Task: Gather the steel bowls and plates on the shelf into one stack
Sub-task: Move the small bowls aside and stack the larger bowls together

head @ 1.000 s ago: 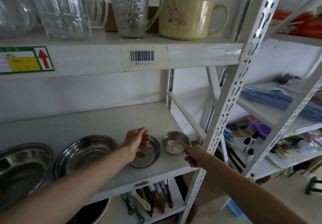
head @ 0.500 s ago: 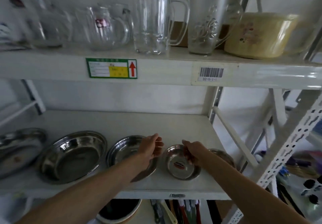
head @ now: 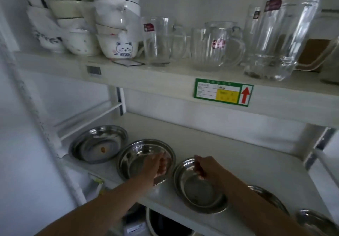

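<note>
Several steel dishes lie in a row on the lower shelf [head: 229, 149]. A wide steel basin [head: 98, 143] sits far left. Beside it is a large steel plate [head: 135, 160]; my left hand [head: 157, 165] curls over its right rim. To its right lies a smaller steel plate [head: 200, 190], and my right hand [head: 206, 166] grips its far left rim with bent fingers. Another steel dish [head: 269, 196] is partly hidden behind my right forearm. A further steel bowl [head: 315, 222] shows at the bottom right corner.
The upper shelf [head: 165, 78] holds stacked ceramic bowls [head: 117, 39] at left and glass mugs and jugs [head: 216, 46] to the right. A white upright post [head: 55, 144] bounds the left side. A dark pot [head: 165, 223] sits on the level below.
The view has swung left along the shelf. Both hands have moved left from the small bowls at the right end onto the larger plates.
</note>
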`<state>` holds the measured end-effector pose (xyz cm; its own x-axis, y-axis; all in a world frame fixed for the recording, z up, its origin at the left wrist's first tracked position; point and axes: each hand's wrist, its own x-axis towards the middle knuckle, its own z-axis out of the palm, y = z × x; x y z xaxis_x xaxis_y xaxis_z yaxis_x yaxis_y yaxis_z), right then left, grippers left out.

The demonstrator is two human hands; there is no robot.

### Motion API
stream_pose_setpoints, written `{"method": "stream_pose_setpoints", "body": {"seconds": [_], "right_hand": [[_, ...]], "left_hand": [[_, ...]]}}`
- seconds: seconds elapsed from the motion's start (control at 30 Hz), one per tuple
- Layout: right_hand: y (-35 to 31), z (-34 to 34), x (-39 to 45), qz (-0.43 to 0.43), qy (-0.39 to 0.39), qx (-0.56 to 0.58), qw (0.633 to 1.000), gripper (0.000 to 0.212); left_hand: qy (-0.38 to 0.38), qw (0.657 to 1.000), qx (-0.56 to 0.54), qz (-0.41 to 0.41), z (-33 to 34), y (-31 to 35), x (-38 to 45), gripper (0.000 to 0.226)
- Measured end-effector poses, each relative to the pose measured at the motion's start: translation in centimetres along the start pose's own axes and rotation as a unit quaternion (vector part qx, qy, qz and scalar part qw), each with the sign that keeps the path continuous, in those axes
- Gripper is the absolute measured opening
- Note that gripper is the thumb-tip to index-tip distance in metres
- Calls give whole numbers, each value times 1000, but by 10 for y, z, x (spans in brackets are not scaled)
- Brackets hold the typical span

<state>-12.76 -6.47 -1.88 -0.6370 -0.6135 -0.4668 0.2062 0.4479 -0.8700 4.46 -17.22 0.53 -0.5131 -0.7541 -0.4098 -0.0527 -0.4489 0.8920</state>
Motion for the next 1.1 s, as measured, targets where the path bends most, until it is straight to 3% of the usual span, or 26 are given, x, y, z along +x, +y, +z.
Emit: {"method": "stream_pose_setpoints", "body": {"seconds": [0.37,0.57,0.7,0.9,1.1], "right_hand": [[-20,87,48,-42,16,-88,995,37],[-30,92,62,-79,108,-193,972,39],[-33,91,71,-68,109,-220,967,35],[-23,92,99,-56,99,-278,954,50],[-25,98,96,-63,92,-315,942,30]], "left_hand": [[161,986,0,54,-117,-3,7,25],[204,977,32,47,-145,-16,16,25],[213,977,18,17,-149,-25,27,16],[189,982,-15,-12,-146,-37,43,20],[196,980,-14,5,-149,-38,48,17]]}}
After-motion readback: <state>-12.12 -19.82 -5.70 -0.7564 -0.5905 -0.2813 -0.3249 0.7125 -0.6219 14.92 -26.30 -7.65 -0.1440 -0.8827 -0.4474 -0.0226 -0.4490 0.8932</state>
